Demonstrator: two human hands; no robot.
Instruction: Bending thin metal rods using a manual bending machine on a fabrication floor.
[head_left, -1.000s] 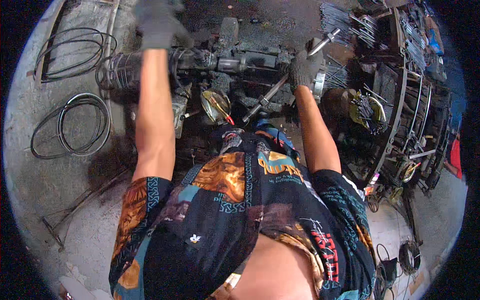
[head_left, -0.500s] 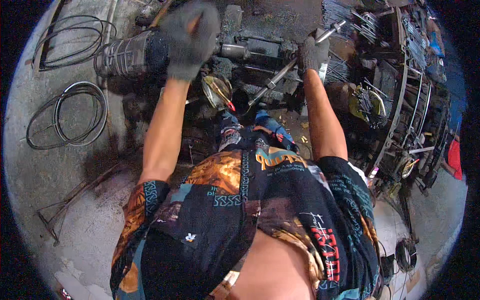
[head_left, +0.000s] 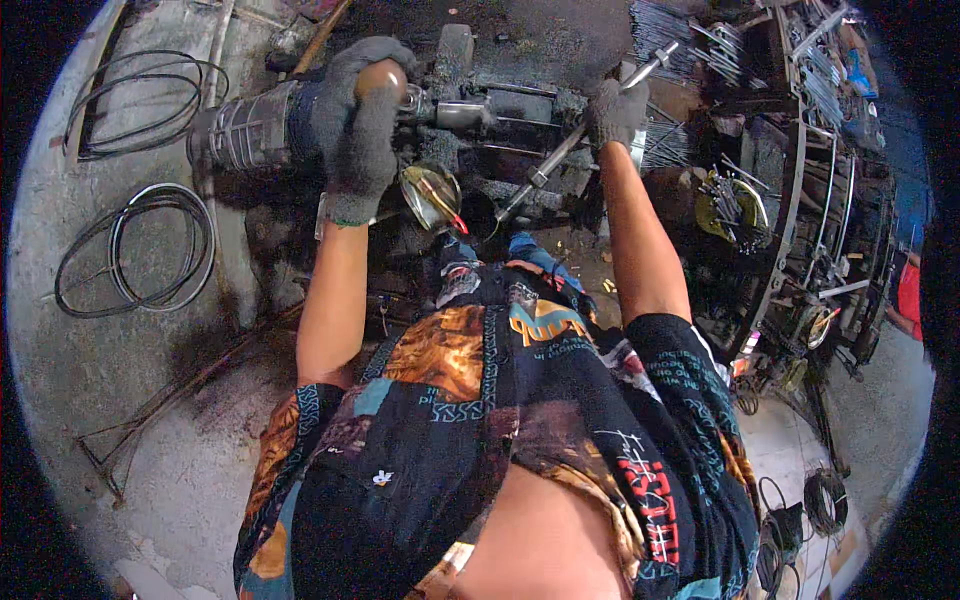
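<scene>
Dim, grease-darkened workshop floor (head_left: 560,35) surrounds a blackened machine. Across its right part runs a slanted steel bar (head_left: 556,161), its upper end pointing away to the right and its lower end toward the person's legs. The right hand (head_left: 614,112), in a dark grey glove, is wrapped around the bar; one length of metal sticks out beyond the fist, and a longer one, with a thick collar, slopes down to the left of it.

The left hand (head_left: 358,140), gloved in the same grey, is well apart from the bar, above the machine's left part. Its fingers are curled around a rounded brown shape (head_left: 381,78); whether that is a knob or bare skin, I cannot tell.

Just right of the left hand lies a short bright steel cylinder (head_left: 460,114); to its left is a ribbed motor housing (head_left: 245,132). Nearer the person, between both hands, sits a round dish (head_left: 421,206) with a red-tipped stick (head_left: 446,208). Farther right are thin metal rods (head_left: 663,35), a yellowish container (head_left: 757,238) of metal pieces and a cluttered metal rack (head_left: 793,185). Black cable coils (head_left: 122,250) lie far left.
</scene>
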